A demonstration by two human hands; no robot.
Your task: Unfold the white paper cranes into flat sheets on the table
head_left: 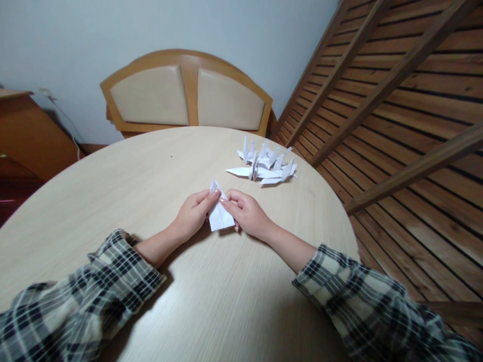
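A small piece of folded white paper [221,217] is held between my two hands, just above the middle of the round table. My left hand [193,213] pinches its left edge, thumb on top. On the other side, my right hand [249,213] is closed on the right edge, its thumb pressing near the centre crease. The paper has a pointed upper end with two tips and a wider, straight lower end. Fingers beneath the paper are mostly hidden. Beyond my right hand stands a cluster of several folded white paper cranes [266,172].
The round pale wooden table [113,201] fills the foreground. Behind it stands a wooden headboard [192,90] with cream panels against the wall. A slatted wooden screen [396,110] rises at the right, close to the table's edge. A brown wooden desk [30,133] is at the far left.
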